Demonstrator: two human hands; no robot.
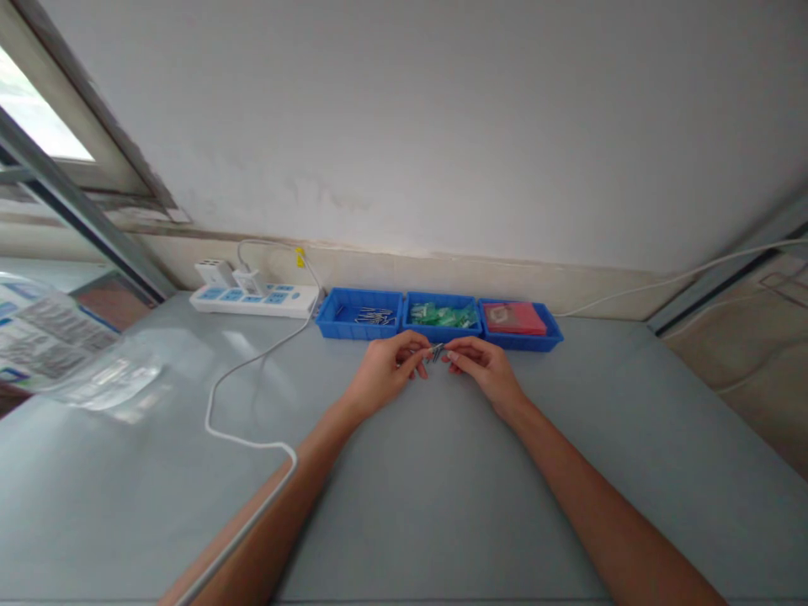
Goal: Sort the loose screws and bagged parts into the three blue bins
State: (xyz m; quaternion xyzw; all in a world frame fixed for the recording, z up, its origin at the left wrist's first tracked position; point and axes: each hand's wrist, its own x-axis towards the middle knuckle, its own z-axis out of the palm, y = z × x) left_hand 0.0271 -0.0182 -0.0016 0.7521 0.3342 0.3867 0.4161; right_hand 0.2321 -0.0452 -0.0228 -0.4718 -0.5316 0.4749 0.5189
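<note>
My left hand and my right hand meet over the grey table, fingertips together. Between them they pinch a small grey metal part. Just beyond the hands stand three blue bins in a row. The left bin holds several thin metal pins. The middle bin holds green and clear plastic pieces. The right bin holds a red flat piece.
A white power strip with plugged-in chargers lies at the back left by the wall. Its white cable loops across the table and under my left forearm. A clear plastic bag with printed sheets lies at the left edge.
</note>
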